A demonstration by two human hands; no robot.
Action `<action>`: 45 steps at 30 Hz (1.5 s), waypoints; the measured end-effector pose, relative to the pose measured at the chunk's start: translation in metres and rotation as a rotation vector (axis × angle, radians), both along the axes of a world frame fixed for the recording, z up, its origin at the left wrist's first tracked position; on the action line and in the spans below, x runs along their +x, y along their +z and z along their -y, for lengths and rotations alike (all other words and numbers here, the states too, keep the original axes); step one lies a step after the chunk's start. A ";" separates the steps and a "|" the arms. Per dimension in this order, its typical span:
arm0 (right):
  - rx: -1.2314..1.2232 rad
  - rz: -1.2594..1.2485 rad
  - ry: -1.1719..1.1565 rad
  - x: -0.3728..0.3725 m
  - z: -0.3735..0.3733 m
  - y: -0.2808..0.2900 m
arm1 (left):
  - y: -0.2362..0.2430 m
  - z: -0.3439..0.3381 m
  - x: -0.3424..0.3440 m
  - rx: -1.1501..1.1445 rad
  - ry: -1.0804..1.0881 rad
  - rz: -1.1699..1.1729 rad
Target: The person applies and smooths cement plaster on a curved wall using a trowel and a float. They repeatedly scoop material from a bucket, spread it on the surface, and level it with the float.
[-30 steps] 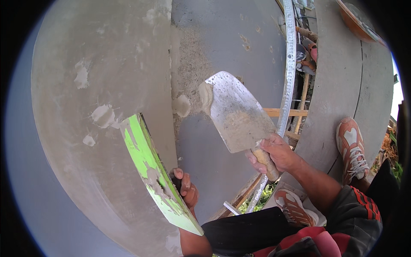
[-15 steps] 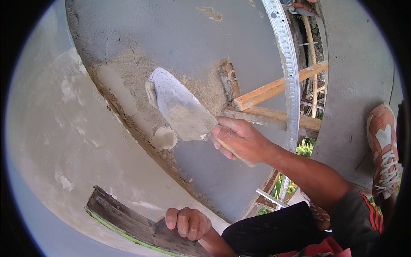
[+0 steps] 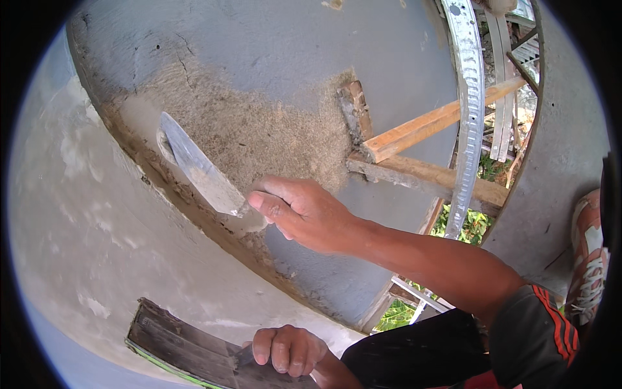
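Note:
My right hand (image 3: 304, 214) is closed round the handle of a trowel (image 3: 207, 176). Its grey blade is tilted, seen narrow, and points up and left over the joint between two plastered surfaces. A dab of wet mortar (image 3: 164, 148) clings to the blade's left side. Behind the trowel lies a rough sandy patch (image 3: 259, 133) amid smooth grey plaster. At the bottom, my left hand (image 3: 289, 350) grips the dark handle of a plastering float (image 3: 181, 338), a dark board with a green edge. The float lies close to the pale plastered surface; whether it touches I cannot tell.
Two wooden beams (image 3: 440, 124) (image 3: 447, 178) meet the plaster near a patch of exposed brick (image 3: 355, 110). A perforated metal strip (image 3: 468, 117) curves down beside them. Gaps there show foliage. At right, a shoe (image 3: 588, 259) rests by a grey surface (image 3: 557, 136).
My right hand has moved left with the trowel, whose blade has turned from showing its broad face to a narrower side. My left hand keeps hold of the float. The whole view has shifted slightly.

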State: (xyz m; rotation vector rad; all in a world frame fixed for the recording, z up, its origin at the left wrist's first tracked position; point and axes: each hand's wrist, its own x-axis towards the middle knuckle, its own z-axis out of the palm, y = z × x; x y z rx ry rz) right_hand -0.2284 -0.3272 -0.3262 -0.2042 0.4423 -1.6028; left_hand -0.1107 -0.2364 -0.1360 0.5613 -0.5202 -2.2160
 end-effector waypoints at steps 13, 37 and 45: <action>-0.026 -0.184 -0.134 -0.007 0.048 0.015 | 0.001 0.004 -0.001 0.002 0.007 0.038; 0.046 -0.301 -0.107 0.059 -0.043 0.007 | 0.023 -0.019 0.011 -0.095 -0.032 0.044; 0.037 -0.268 -0.207 0.006 0.049 0.011 | 0.030 -0.012 0.012 -0.110 -0.009 0.055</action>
